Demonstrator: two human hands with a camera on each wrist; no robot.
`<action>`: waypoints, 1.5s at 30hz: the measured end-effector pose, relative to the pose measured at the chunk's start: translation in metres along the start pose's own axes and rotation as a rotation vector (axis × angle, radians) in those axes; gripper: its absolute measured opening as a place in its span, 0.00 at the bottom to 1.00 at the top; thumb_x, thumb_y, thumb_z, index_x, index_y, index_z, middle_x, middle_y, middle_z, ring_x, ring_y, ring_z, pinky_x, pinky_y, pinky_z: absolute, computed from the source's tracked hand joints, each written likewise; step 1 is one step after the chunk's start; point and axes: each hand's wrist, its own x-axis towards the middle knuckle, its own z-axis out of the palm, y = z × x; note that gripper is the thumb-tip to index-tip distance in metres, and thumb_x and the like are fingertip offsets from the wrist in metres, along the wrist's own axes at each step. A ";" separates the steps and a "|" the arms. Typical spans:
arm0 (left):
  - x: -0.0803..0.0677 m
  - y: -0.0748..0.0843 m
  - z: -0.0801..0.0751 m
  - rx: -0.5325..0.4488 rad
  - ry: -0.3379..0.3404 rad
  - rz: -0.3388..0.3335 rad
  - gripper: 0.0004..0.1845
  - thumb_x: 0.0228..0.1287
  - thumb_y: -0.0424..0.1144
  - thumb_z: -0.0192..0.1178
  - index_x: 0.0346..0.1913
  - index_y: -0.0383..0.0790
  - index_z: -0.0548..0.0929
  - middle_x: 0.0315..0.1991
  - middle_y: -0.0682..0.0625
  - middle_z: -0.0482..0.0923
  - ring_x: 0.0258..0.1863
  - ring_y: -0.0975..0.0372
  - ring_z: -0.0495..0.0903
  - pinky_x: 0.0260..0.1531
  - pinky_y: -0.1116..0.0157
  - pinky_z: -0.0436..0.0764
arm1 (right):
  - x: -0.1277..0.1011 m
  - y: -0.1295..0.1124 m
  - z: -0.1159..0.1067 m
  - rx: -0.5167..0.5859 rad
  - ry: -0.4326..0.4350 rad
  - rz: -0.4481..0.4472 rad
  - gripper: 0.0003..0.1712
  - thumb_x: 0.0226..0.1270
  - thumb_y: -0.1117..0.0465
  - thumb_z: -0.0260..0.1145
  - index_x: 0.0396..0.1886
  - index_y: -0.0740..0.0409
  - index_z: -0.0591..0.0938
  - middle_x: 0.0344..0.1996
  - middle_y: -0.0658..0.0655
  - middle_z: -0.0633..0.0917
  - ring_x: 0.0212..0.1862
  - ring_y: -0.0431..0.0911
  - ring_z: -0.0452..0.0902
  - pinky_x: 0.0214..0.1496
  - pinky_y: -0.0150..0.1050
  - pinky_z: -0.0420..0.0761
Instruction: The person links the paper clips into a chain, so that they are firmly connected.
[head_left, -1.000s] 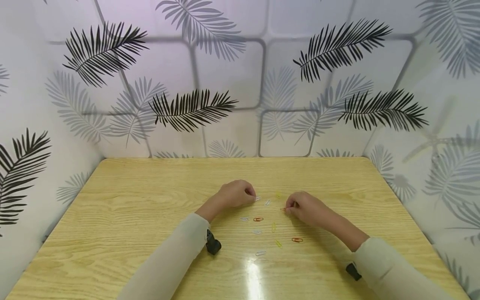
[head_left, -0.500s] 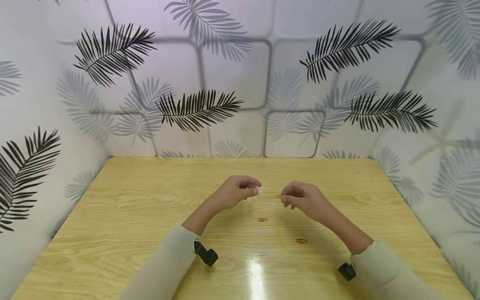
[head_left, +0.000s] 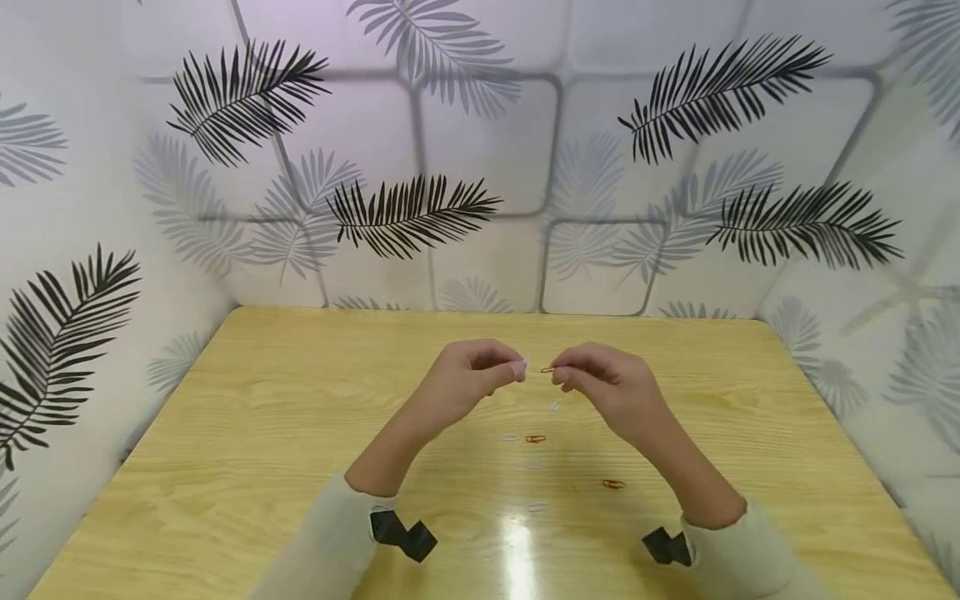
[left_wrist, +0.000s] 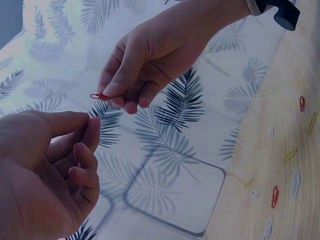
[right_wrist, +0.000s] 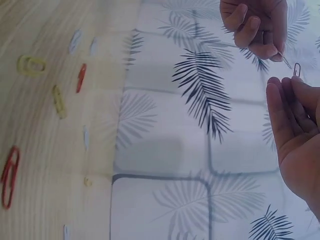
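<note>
Now, relative to table: left hand, raised above, pinches white paperclip; right hand, likewise above, pinches red paperclip. Change: both hands higher, closer together than second ago. By judgement, pick-up done; held pair still apart. Further paperclips lie on table.

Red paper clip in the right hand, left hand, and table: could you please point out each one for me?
Red paper clip (left_wrist: 100,96): left wrist view, middle of its visible wire.
Left hand (head_left: 461,379): head view, middle of the hand.
Table (head_left: 300,375): head view, bare part of its top.
</note>
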 end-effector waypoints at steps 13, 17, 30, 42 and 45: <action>-0.024 0.039 0.004 -0.023 0.017 0.101 0.07 0.75 0.42 0.57 0.43 0.45 0.84 0.34 0.50 0.83 0.27 0.60 0.70 0.30 0.66 0.68 | -0.001 -0.038 -0.001 -0.185 0.072 -0.185 0.02 0.66 0.67 0.69 0.36 0.56 0.85 0.32 0.52 0.88 0.37 0.36 0.84 0.42 0.30 0.83; -0.028 0.041 0.004 -0.027 0.000 0.097 0.07 0.75 0.42 0.57 0.43 0.44 0.83 0.33 0.49 0.83 0.24 0.61 0.65 0.27 0.67 0.65 | -0.002 -0.040 0.000 -0.229 0.085 -0.258 0.06 0.63 0.70 0.71 0.35 0.56 0.85 0.31 0.50 0.87 0.35 0.36 0.82 0.42 0.28 0.82; -0.029 0.044 0.007 -0.052 -0.050 0.139 0.07 0.76 0.39 0.56 0.44 0.41 0.82 0.32 0.49 0.81 0.22 0.61 0.63 0.23 0.68 0.64 | -0.002 -0.040 0.003 -0.212 0.093 -0.421 0.05 0.63 0.70 0.71 0.36 0.58 0.84 0.31 0.49 0.86 0.34 0.38 0.80 0.41 0.25 0.79; -0.029 0.042 0.007 -0.103 -0.130 0.108 0.08 0.76 0.41 0.55 0.43 0.42 0.82 0.32 0.49 0.79 0.23 0.62 0.65 0.24 0.69 0.66 | -0.002 -0.039 0.002 -0.232 0.188 -0.509 0.12 0.73 0.55 0.65 0.39 0.60 0.85 0.32 0.52 0.87 0.35 0.43 0.82 0.45 0.25 0.79; -0.029 0.043 0.005 -0.087 -0.134 0.089 0.08 0.76 0.42 0.56 0.44 0.43 0.82 0.33 0.49 0.79 0.23 0.62 0.65 0.24 0.69 0.66 | -0.002 -0.039 0.001 -0.216 0.191 -0.511 0.15 0.73 0.52 0.64 0.38 0.61 0.86 0.32 0.53 0.87 0.35 0.44 0.83 0.45 0.25 0.79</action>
